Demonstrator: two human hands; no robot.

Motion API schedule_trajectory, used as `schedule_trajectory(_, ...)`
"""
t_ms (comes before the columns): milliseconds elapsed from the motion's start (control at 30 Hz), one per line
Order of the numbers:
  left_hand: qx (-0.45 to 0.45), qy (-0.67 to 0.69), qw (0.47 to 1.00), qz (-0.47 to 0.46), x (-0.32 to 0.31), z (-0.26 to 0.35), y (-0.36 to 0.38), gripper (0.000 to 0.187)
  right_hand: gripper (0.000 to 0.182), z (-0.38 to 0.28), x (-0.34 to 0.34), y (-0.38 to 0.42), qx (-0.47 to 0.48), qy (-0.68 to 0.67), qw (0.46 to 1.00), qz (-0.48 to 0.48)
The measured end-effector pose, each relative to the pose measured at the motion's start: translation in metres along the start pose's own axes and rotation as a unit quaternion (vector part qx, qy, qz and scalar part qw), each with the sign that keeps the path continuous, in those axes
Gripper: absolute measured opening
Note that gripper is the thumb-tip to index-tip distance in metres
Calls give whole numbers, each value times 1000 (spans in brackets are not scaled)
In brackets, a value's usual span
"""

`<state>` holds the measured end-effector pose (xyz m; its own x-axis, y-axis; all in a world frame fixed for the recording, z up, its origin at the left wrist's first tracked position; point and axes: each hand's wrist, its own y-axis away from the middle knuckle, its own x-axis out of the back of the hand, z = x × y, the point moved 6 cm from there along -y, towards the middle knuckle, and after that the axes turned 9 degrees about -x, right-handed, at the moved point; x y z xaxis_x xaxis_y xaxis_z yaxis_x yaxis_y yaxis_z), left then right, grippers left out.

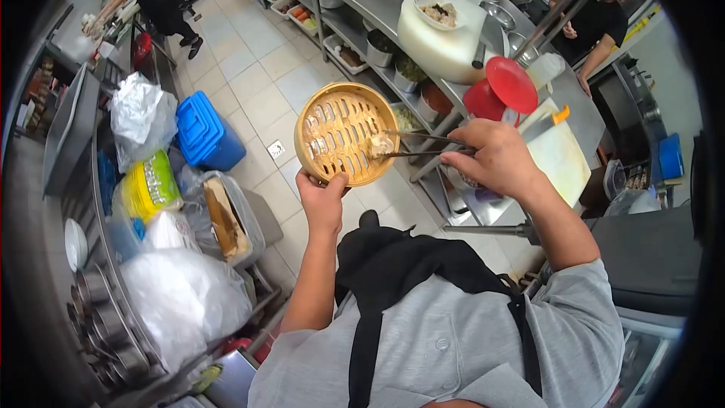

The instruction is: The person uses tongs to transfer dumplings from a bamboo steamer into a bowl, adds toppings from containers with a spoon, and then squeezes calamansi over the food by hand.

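- Nearest: grey shirt and black apron; both forearms reach forward from the body.
- Left hand: fingers closed around the near rim of a round bamboo steamer, thumb at the edge, the rest mostly hidden beneath. Grip at the rim presumably leaves the slatted floor free.
- Right hand: fingers gripping metal tongs from the right, well back from the tips; likely keeps the knuckles off the food.
- Tongs' tips reach over the steamer's right rim, at a pale food piece inside, near the right wall. Firmness of the pinch: cannot tell.
- Steamer is held up in front of the body, above the tiled floor; no counter under it, so the left hand appears to carry the whole weight.
- Right, beyond the tongs: pale cutting board bearing an orange-handled knife, within arm's reach, probably for convenience.
- Farther right: red bowls; past them a thick white block bearing a white bowl of food, apparently used as a stand.
- Left, on the floor: blue lidded bin, out of the hands' way.
- Far left and far right: one co-worker and another, both well apart from these hands.
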<state>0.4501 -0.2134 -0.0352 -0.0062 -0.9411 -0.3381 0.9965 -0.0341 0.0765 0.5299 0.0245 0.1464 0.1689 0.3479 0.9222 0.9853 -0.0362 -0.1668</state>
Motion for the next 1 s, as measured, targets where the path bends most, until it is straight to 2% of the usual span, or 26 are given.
schedule_trajectory(133, -55, -35, 997, -51, -33, 14, -54, 57, 27, 22, -2, -46, -21, 26, 999, 1)
schedule_trajectory(167, -44, -50, 996, -54, -42, 17, -62, 58, 27, 28, 0, -56, -7, 22, 1000, 13)
schedule_trajectory(267, -53, -13, 997, -53, -71, 10, -95, 57, 27, 59, 12, -83, -45, 27, 999, 2)
schedule_trajectory(300, -27, -13, 999, -42, -88, 12, -107, 56, 30, 74, 21, -98, -47, 6, 999, 19)
schedule_trajectory(333, -18, -13, 998, -53, -113, 7, -122, 56, 32, 97, 45, -121, -144, -34, 989, -23)
schedule_trajectory(400, 55, 11, 998, -30, -141, -1, -150, 52, 37, 133, 68, -140, -158, -64, 985, 34)
schedule_trajectory(533, 75, 11, 995, -63, -184, -13, -186, 45, 41, 194, 118, -188, -187, -60, 977, 83)
schedule_trajectory(633, 74, -10, 996, -54, -199, -17, -200, 43, 45, 241, 136, -214, -180, -61, 973, 135)
schedule_trajectory(767, 85, -29, 995, -41, -205, -21, -215, 45, 45, 284, 146, -232, -222, -92, 962, 127)
schedule_trajectory(1000, 115, 1, 993, -16, -190, -29, -236, 40, 40, 310, 144, -249, -229, -89, 953, 175)
